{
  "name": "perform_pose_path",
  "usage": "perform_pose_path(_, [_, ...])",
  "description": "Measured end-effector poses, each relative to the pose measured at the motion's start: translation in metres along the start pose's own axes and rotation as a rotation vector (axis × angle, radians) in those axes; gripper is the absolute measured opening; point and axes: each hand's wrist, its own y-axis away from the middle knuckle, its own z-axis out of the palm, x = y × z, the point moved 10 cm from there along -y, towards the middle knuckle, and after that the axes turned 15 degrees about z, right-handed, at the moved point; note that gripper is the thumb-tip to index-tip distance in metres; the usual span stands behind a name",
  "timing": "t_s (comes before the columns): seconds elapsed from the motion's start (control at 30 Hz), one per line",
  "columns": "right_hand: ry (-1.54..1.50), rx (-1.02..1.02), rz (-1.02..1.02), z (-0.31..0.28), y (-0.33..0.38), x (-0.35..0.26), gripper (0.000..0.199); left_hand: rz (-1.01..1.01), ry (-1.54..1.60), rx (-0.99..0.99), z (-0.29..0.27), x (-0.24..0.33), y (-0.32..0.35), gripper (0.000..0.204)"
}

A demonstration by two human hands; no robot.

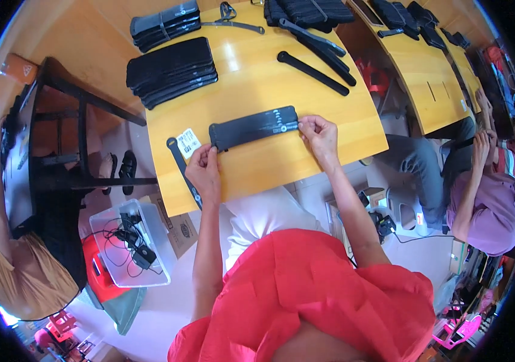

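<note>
A flat black fabric band [251,129] with pale print near its right end lies across the yellow table in front of me. My left hand [205,173] pinches its lower left corner. At the opposite end, my right hand [320,140] has thumb and fingers closed on the band's right edge. A white printed label [188,142] is beside my left hand, its lower part close to my fingers. Just left of it, a narrow dark strap [183,169] with a loop end runs down to the table's near edge.
On the yellow table [239,78], stacked black bands [171,67] sit far left, with a tied bundle [166,27] behind. Loose black straps [313,73] lie far right. A clear bin of cables [152,279] stands on the floor at left. People sit on both sides.
</note>
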Motion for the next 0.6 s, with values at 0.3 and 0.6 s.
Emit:
perform_pose_path(0.3, [0.011, 0.089, -0.079, -0.0032, 0.0093, -0.0030, 0.012, -0.013, 0.094, 0.045, -0.0014, -0.0006, 0.0029, 0.011])
perform_pose_path(0.6, [0.039, 0.101, -0.142, -0.0030, 0.0102, -0.0050, 0.013, -0.048, 0.055, 0.034, 0.0007, -0.0013, 0.0025, 0.009])
